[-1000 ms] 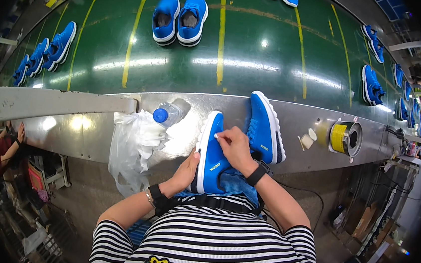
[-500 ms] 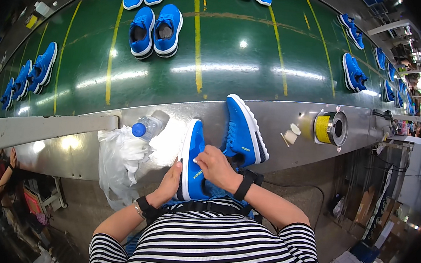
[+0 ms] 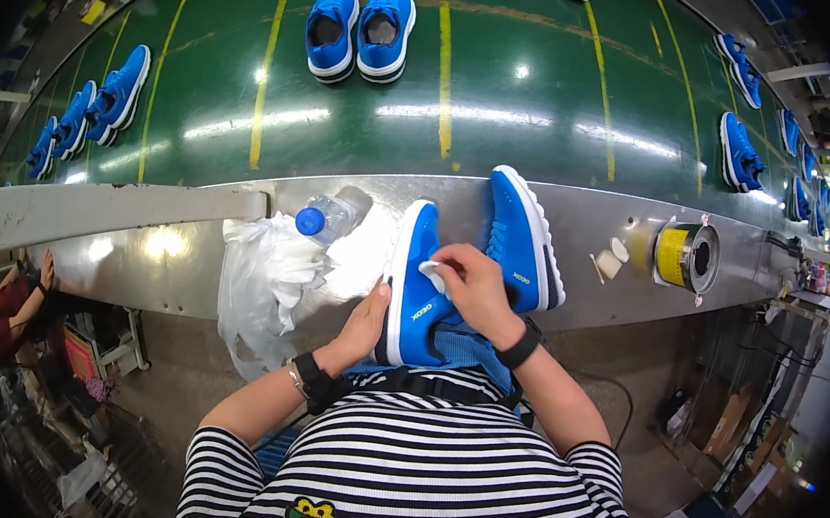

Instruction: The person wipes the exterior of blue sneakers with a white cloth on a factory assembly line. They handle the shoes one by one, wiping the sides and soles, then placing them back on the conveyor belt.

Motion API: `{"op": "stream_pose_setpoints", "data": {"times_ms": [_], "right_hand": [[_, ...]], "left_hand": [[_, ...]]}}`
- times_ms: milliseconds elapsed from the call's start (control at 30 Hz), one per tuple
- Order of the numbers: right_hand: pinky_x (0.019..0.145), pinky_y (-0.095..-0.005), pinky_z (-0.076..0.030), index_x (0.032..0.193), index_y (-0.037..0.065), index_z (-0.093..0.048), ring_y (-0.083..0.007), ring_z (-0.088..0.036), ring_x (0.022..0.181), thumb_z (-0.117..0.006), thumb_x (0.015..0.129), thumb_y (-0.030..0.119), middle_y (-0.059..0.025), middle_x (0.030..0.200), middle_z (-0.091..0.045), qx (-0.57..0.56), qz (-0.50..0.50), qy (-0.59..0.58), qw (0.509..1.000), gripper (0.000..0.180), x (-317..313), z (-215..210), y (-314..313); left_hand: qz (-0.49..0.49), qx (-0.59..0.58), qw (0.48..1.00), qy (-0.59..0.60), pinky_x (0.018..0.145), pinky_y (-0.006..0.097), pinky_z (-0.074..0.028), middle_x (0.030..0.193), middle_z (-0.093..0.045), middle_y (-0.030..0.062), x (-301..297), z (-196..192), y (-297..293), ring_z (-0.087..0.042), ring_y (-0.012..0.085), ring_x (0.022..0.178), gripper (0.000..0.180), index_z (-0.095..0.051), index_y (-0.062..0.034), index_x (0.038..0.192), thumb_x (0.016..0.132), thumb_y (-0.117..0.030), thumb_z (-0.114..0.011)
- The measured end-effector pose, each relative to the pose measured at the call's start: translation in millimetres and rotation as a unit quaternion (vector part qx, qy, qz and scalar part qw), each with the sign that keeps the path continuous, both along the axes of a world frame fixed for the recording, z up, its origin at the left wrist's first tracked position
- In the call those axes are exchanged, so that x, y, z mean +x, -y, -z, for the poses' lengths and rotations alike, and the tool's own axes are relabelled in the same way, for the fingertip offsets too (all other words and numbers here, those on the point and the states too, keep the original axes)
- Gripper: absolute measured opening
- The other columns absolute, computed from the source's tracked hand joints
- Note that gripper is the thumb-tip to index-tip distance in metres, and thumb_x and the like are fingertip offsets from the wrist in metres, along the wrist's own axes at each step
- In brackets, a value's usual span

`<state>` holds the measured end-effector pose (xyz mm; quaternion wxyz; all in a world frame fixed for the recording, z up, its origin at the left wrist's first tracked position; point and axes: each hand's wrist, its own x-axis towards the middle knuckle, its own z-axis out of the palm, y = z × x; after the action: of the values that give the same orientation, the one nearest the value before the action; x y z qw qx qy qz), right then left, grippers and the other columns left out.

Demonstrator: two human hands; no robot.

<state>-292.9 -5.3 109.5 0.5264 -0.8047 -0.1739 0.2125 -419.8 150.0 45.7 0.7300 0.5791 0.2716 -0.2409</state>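
Observation:
A blue sneaker (image 3: pixel 411 298) with a white sole rests on its side near my body, its toe pointing away and its heel end close to my shirt. My left hand (image 3: pixel 362 325) grips it by the sole edge from the left. Pinched between the fingers of my right hand (image 3: pixel 475 286) is a small white piece of cloth or tissue (image 3: pixel 432 273), against or just over the shoe's upper. The matching blue sneaker (image 3: pixel 520 237) lies just to the right, beyond my right hand, on the metal ledge (image 3: pixel 576 219).
Left on the ledge are a blue-capped clear bottle (image 3: pixel 311 220) and a white plastic bag (image 3: pixel 260 285). To the right stand a yellow-labelled tin (image 3: pixel 673 257) and small white pieces (image 3: pixel 609 265). Pairs of blue sneakers (image 3: pixel 382 44) sit on the green conveyor belt (image 3: pixel 508 99). A metal bar (image 3: pixel 113 218) crosses left.
My right hand has lifted slightly and moved toward the toe, and more of the white piece shows. My left hand keeps its grip on the sneaker. The whole view has shifted.

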Motion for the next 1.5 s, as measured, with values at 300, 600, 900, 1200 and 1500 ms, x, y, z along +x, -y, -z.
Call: {"op": "stream_pose_setpoints", "data": {"times_ms": [300, 600, 900, 1200, 1500], "right_hand": [[0.065, -0.0323, -0.045, 0.080, 0.001, -0.062, -0.0265, -0.056, 0.073, -0.060, 0.075, 0.001, -0.0116, 0.079, -0.054, -0.066, -0.158, 0.062, 0.983, 0.005, -15, -4, 17], [0.064, -0.0216, -0.046, 0.095, 0.002, -0.059, -0.0074, -0.056, 0.075, -0.057, 0.084, 0.003, -0.0038, 0.085, -0.061, 0.161, -0.013, -0.274, 0.948, 0.011, 3, -12, 18], [0.067, -0.0221, -0.048, 0.095, -0.001, -0.063, -0.0115, -0.059, 0.073, -0.061, 0.077, 0.000, -0.0053, 0.086, -0.060, 0.158, 0.079, -0.218, 0.960, 0.018, 15, 20, -8], [0.064, -0.0372, -0.042, 0.077, 0.003, -0.062, -0.0296, -0.051, 0.069, -0.059, 0.072, -0.001, -0.0110, 0.073, -0.052, -0.039, -0.096, 0.172, 0.980, 0.007, -13, 10, -11], [0.058, -0.0243, -0.045, 0.086, 0.002, -0.064, -0.0115, -0.058, 0.065, -0.062, 0.079, 0.009, -0.0051, 0.073, -0.061, 0.023, 0.096, -0.042, 0.994, 0.010, 15, 25, -12]], "left_hand": [[0.018, 0.037, 0.997, 0.059, 0.106, 0.030, -0.020, 0.137, -0.031, 0.0207, 4, -7, 2, -0.027, 0.0263, 0.129, 0.058, -0.022, 0.0051, 0.136, 0.097, -0.038, -0.022], [0.015, 0.008, 1.000, 0.013, 0.106, 0.030, -0.019, 0.137, -0.031, 0.0209, 7, -11, -3, -0.028, 0.0258, 0.129, 0.059, -0.022, 0.0053, 0.136, 0.097, -0.039, -0.023], [0.020, 0.012, 0.999, 0.027, 0.104, 0.030, -0.022, 0.134, -0.036, 0.0205, 8, -10, -2, -0.033, 0.0251, 0.126, 0.056, -0.024, 0.0033, 0.136, 0.097, -0.038, -0.022], [0.020, 0.037, 0.999, 0.035, 0.105, 0.030, -0.021, 0.134, -0.035, 0.0214, 4, 2, -3, -0.031, 0.0261, 0.127, 0.058, -0.026, 0.0081, 0.133, 0.097, -0.038, -0.023], [-0.010, 0.047, 0.997, 0.052, 0.094, 0.029, -0.037, 0.118, -0.051, 0.0148, 3, -1, 1, -0.049, 0.0181, 0.107, 0.055, -0.040, 0.0055, 0.125, 0.097, -0.039, -0.024]]}}
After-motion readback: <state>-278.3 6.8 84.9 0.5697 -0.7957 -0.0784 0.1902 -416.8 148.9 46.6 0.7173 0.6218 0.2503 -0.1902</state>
